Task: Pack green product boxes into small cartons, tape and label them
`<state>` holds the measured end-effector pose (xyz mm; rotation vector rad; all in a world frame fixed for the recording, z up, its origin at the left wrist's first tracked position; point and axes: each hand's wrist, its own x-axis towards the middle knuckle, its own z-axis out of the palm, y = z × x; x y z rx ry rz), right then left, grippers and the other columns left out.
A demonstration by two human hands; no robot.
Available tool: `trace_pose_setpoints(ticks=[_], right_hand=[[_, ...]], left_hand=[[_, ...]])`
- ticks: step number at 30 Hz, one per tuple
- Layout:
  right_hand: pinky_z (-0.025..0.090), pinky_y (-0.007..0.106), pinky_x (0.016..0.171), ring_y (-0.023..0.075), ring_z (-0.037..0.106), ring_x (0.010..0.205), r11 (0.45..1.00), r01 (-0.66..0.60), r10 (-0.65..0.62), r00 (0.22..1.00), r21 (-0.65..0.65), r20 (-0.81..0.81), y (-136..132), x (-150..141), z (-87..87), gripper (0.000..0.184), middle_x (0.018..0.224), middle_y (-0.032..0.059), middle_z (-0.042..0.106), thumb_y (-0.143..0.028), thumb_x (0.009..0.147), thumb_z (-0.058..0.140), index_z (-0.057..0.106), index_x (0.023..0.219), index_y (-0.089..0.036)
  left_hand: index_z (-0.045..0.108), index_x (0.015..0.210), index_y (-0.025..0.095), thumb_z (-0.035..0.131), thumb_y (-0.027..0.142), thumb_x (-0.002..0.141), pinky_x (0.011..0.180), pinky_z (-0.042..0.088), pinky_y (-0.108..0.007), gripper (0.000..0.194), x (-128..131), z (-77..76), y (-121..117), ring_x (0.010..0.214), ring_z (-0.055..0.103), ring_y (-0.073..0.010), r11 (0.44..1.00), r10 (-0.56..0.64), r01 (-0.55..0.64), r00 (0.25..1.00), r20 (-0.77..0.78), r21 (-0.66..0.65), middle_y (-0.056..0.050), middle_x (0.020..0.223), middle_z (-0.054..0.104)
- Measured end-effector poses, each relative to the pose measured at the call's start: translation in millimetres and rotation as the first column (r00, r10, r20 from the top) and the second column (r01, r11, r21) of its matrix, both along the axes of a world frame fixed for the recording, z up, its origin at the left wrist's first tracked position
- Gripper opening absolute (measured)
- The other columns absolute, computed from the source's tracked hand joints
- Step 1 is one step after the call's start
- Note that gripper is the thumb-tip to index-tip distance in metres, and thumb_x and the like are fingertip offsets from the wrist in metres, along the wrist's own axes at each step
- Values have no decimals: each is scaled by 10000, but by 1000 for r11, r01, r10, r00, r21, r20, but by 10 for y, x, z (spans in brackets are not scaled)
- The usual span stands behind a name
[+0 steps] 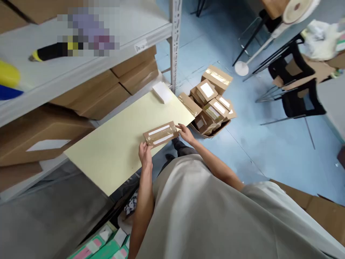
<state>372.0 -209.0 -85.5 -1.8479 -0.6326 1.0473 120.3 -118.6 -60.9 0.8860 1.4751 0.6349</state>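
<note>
A small flat cardboard box (161, 134) with clear tape and two white label strips lies over the near edge of a pale yellow board (115, 144). My left hand (145, 154) grips its lower left corner, fingers closed on the edge. At the right end, my right hand (186, 133) holds the box's short side between fingers and thumb; part of that grip is hidden. Toward the far end of the board rests a white block-like stack (162, 92), apart from both hands.
Right of the board, a large open carton (211, 133) on the blue floor overflows with taped boxes. Metal shelving (174, 43) with big cartons (35, 140) borders the left. A white fan stand (242, 68) and black chairs (303, 97) stand farther right. Green-and-pink boxes (107, 242) sit below.
</note>
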Motion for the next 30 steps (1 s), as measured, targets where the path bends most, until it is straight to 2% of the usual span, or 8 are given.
trace_pose_setpoints(ticks=[4, 8, 12, 15, 18, 21, 26, 30], right_hand=[[525, 496, 1295, 300, 676, 1509, 998, 66, -66, 998, -1, 21, -471, -180, 66, 604, 1588, 120, 726, -156, 888, 644, 707, 1487, -199], [505, 489, 1319, 299, 687, 1505, 979, 201, -200, 978, 12, -58, -859, -158, 161, 592, 1564, 131, 740, -118, 836, 658, 754, 1417, -187], [514, 483, 1313, 296, 693, 1499, 924, 377, -357, 912, 69, -202, -1190, -5, 231, 580, 1528, 134, 764, -129, 808, 686, 766, 1379, -191], [524, 485, 1302, 294, 709, 1476, 874, 480, -450, 858, 77, -248, -1405, 116, 230, 555, 1468, 118, 800, -145, 785, 707, 783, 1331, -206], [554, 511, 1272, 301, 725, 1451, 831, 555, -530, 803, 18, -272, -1624, 243, 181, 486, 1428, 107, 820, -154, 773, 712, 806, 1246, -213], [568, 536, 1255, 305, 731, 1436, 776, 625, -618, 727, -83, -300, -1868, 414, 103, 428, 1439, 98, 814, -161, 768, 711, 812, 1181, -213], [573, 568, 1243, 337, 747, 1406, 704, 691, -702, 641, -166, -310, -2263, 836, -33, 397, 1370, 105, 839, -177, 742, 753, 813, 1133, -215], [551, 583, 1264, 350, 692, 1483, 635, 746, -765, 572, -200, -295, -2529, 1240, -118, 463, 1423, 105, 818, -218, 762, 789, 798, 1225, -232]], left_hand=[[578, 1593, 144, 726, 200, 770, 1326, 472, -511, 839, 76, 27, -128, 1560, 615, -341, 998, -70, 70, 997, -21, 3, -195, 1625, 666], [599, 1582, 125, 736, 192, 776, 1318, 487, -483, 820, 288, 200, -191, 1570, 605, -345, 984, -176, 176, 984, -2, 34, -218, 1643, 645], [602, 1591, 98, 738, 200, 792, 1343, 457, -482, 817, 540, 382, -347, 1595, 574, -359, 949, -304, 299, 952, 37, 97, -246, 1673, 607], [626, 1581, 138, 743, 230, 837, 1363, 434, -510, 759, 704, 432, -494, 1614, 551, -362, 905, -413, 401, 908, 70, 141, -211, 1702, 590], [632, 1581, 179, 764, 243, 861, 1367, 434, -509, 735, 918, 394, -618, 1622, 543, -357, 841, -534, 523, 844, 53, 139, -176, 1712, 590], [611, 1598, 173, 778, 237, 865, 1369, 433, -504, 755, 1257, 297, -728, 1613, 555, -358, 763, -643, 636, 765, 35, 119, -185, 1711, 587], [643, 1536, 154, 778, 169, 843, 1380, 416, -502, 706, 2056, 114, -947, 1589, 581, -351, 676, -734, 733, 679, -17, 68, -206, 1682, 609], [661, 1495, 149, 778, 163, 840, 1364, 430, -534, 666, 2732, -10, -1129, 1544, 618, -362, 594, -798, 804, 592, -114, 24, -220, 1628, 642]])
